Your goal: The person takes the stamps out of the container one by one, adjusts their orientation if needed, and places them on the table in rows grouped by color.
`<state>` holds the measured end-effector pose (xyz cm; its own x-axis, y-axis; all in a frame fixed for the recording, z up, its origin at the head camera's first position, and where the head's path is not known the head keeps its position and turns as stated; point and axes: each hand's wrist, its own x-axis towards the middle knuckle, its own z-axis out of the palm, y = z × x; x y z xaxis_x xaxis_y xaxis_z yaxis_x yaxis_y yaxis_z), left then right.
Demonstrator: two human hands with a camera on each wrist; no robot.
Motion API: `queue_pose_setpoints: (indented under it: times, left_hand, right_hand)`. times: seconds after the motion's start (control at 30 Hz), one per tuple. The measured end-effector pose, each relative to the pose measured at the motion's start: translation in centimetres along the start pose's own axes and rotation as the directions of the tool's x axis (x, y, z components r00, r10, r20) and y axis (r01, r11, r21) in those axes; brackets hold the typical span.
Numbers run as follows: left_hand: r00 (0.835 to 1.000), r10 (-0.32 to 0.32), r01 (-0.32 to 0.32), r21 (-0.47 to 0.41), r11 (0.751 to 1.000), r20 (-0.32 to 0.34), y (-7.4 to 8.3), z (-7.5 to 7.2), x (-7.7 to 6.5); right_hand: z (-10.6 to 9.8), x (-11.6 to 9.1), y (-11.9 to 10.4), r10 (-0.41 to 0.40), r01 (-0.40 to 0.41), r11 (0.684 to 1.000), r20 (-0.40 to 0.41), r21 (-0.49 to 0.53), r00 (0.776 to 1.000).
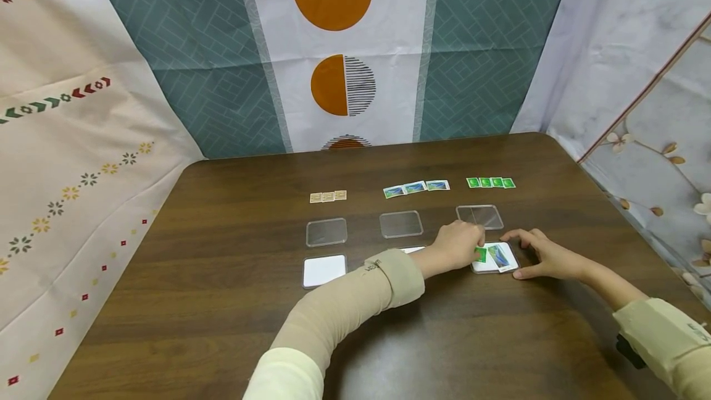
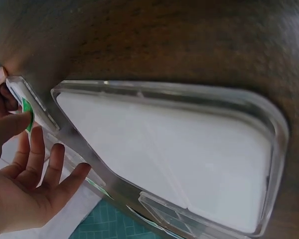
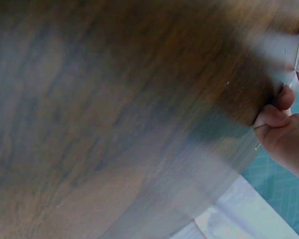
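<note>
My left hand (image 1: 457, 244) pinches a small green stamp (image 1: 481, 255) between thumb and fingertip, over the right end of a front-row clear plastic case. A white card (image 1: 487, 267) lies in this case, with a blue landscape stamp (image 1: 498, 257) on it, slightly tilted. The left wrist view shows the pinched green stamp (image 2: 28, 112) edge-on, the other fingers spread. Around the case's right edge my right hand (image 1: 547, 259) holds it, thumb at the near corner and a finger at the far corner. Only part of the right hand (image 3: 289, 134) shows in its wrist view.
Behind stand three clear lids (image 1: 326, 232), in a row. Farther back lie three tan stamps (image 1: 328, 197), three landscape stamps (image 1: 415, 187) and several green stamps (image 1: 491, 183). A case with white card (image 1: 324, 271) sits front left; my left forearm partly hides another (image 2: 164, 149).
</note>
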<state>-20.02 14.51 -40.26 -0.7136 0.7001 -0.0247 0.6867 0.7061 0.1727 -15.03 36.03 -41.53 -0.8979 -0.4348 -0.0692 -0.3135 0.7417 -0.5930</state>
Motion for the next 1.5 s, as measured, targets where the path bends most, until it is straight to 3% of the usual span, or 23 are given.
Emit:
queue_pose_setpoints:
  times: [0.4,0.8,1.17,1.5]
  left_hand:
    - [1.0,0.0,0.0,-0.097,0.995,0.005,-0.4,-1.0,0.2]
    - [1.0,-0.03,0.03,-0.142,0.989,0.001,-0.6,-1.2,0.3]
    - [0.991,-0.106,0.082,-0.247,0.966,-0.083,-1.7,-1.3,1.1]
    - [0.973,-0.192,0.151,-0.281,0.948,-0.126,-3.2,-2.2,3.2]
  right_hand:
    - [-0.2,0.0,-0.1,0.037,-0.037,0.999,0.01,0.02,0.999]
    - [0.1,-0.3,0.4,0.002,-0.002,1.0,-0.016,0.008,1.0]
    - [0.0,-0.2,0.0,0.004,-0.004,1.0,-0.003,0.012,1.0]
    - [-0.1,-0.1,-0.1,0.008,-0.008,1.0,-0.004,0.009,1.0]
